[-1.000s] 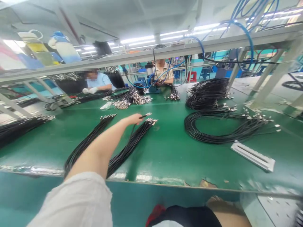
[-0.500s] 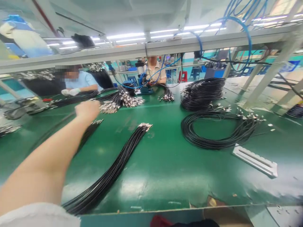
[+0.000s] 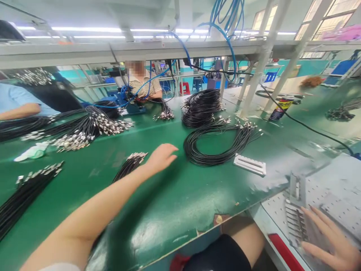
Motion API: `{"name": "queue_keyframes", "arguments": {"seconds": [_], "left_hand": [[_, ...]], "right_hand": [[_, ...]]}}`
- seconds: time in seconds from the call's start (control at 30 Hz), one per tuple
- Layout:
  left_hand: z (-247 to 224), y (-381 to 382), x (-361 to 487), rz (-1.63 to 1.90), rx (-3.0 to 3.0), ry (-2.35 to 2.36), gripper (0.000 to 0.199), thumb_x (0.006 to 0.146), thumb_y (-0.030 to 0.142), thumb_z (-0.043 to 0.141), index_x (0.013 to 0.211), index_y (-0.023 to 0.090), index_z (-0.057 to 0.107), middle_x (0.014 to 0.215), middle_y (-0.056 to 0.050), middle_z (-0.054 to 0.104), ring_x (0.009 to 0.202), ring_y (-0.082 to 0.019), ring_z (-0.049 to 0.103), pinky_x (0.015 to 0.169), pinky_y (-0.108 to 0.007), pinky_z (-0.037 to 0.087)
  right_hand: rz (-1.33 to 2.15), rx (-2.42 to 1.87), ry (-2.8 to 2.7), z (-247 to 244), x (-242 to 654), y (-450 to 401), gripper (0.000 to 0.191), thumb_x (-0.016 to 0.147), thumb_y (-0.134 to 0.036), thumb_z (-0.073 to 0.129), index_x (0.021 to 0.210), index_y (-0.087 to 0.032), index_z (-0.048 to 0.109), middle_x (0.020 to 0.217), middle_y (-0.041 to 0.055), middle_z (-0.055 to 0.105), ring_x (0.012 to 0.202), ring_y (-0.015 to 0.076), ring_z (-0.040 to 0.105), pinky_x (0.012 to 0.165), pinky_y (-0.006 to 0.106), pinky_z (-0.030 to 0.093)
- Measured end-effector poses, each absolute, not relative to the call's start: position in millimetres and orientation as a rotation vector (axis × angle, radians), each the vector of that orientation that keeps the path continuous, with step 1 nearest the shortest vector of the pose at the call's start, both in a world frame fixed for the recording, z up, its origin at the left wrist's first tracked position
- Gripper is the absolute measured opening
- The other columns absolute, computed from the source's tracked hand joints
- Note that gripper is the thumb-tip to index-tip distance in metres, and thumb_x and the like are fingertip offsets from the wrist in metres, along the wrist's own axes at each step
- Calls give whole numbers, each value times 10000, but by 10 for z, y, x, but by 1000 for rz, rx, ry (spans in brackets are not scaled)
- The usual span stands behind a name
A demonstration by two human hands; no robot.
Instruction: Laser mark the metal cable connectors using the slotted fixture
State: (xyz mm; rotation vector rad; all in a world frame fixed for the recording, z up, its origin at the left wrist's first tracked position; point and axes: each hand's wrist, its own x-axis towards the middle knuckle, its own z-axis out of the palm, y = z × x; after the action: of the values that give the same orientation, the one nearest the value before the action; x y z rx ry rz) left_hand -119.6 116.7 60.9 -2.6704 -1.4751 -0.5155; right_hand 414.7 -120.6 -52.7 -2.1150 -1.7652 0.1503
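The left hand (image 3: 162, 158) hangs over the green desk (image 3: 180, 201), and its grip is apart: the thumb and the fingers are separated, pointing to the right. It is near the ring of black cables (image 3: 191, 152), which lies flat to the right of it, with its pale connectors gathered at the far right side. Just beside the wrist there is a small cable bundle (image 3: 131, 165); its connector ends are seen, while the forearm covers its nearer part.

The right hand (image 3: 331, 235) is at the lower right, over the slotted metal block (image 3: 295, 218) on the perforated plate (image 3: 335, 188). Its grip is also apart, with the thumb and the fingers on different sides of a gap; whether they press on the block, one cannot tell.

A white slotted bar (image 3: 249, 165) lies just beside the ring, on its near right side. Behind the ring stands a high pile of coiled cables (image 3: 201, 107). Another long bundle (image 3: 31, 197) lies at the left side of the desk. Across the desk, a person in a striped top (image 3: 145, 84) sits behind blue tubes (image 3: 231, 56), and a light blue sleeve (image 3: 21, 98) of another person is visible at the left edge.
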Motion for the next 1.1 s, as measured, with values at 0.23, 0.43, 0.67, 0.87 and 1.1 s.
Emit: {"name": "queue_keyframes", "arguments": {"seconds": [0.23,0.43,0.67,0.87,1.1], "left_hand": [[406,1135,572,-238,-2909,-1371,616,708,450,661,1195,139,449,1149,-183,492,1078,-347,475,863,-454,395],[405,1340,690,-206,-3032,-1369,154,821,255,545,931,149,563,939,-155,574,909,-288,577,833,-426,406],[630,1173,910,-411,-3089,-1518,152,817,170,472,769,96,596,910,-226,578,1025,-341,509,829,-463,391],[1144,1442,977,-563,-3289,-1780,153,784,264,515,703,136,539,646,-48,541,565,-136,514,538,-257,406],[1477,1413,751,-612,-3576,-1942,187,770,325,505,685,162,468,491,60,365,352,-31,225,365,-174,174]], "right_hand": [[200,-2056,-1779,-189,3940,-1359,507,750,-487,487,1245,-391,425,1360,108,377,1250,294,369,1016,407,330],[144,-2048,-1717,81,3744,-1590,407,792,-462,469,1189,-377,489,1324,102,422,1204,299,433,937,444,432],[229,-1949,-1857,331,3234,-1445,358,836,-384,422,1150,-268,550,1351,79,416,1162,262,481,898,399,477],[544,-1719,-1877,581,2809,-1177,344,825,-326,453,1149,-272,555,1327,64,441,1166,228,467,981,400,398],[1337,-1234,-1294,617,2395,-459,315,756,-395,596,967,-163,621,919,96,662,858,214,622,832,394,465]]}}
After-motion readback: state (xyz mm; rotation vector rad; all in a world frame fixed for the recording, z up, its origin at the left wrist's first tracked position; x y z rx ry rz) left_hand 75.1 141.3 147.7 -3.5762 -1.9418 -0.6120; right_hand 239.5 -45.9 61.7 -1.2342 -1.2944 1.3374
